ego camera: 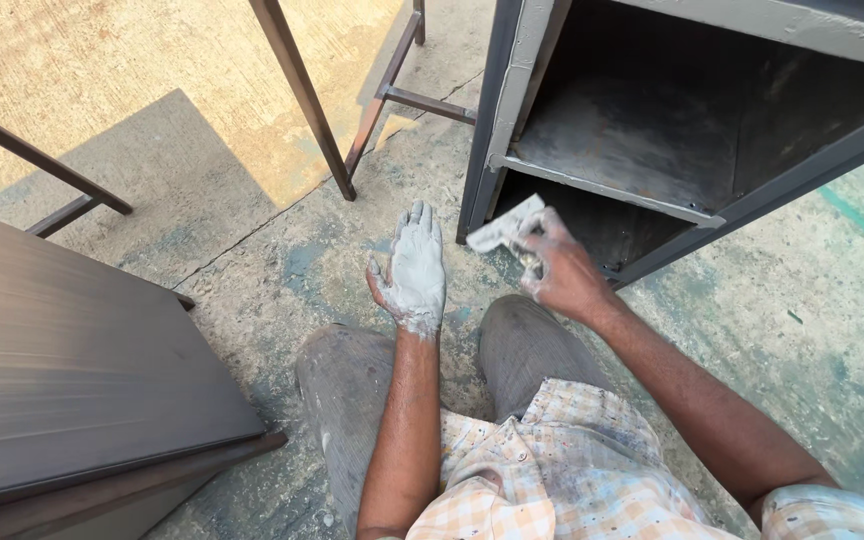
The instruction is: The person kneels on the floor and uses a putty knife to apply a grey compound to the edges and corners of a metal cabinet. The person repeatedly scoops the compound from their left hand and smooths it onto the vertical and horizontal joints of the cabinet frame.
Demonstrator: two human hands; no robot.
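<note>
Putty scraper [504,226], thin, stiff, light, paste-slick, pinched at its rear by right hand [562,275]; left hand [415,275] open, putty-coated, empty.

I log my left hand [414,275] coated pale grey. Putty scraper [505,224] in my right hand [562,275]: off-white. Cabinet [652,150]: grey frame, dark interior. Shirt [562,470]: orange-and-white check. Trousers [352,390]: grey. Floor [282,270]: tan concrete, blue-green stains.
</note>
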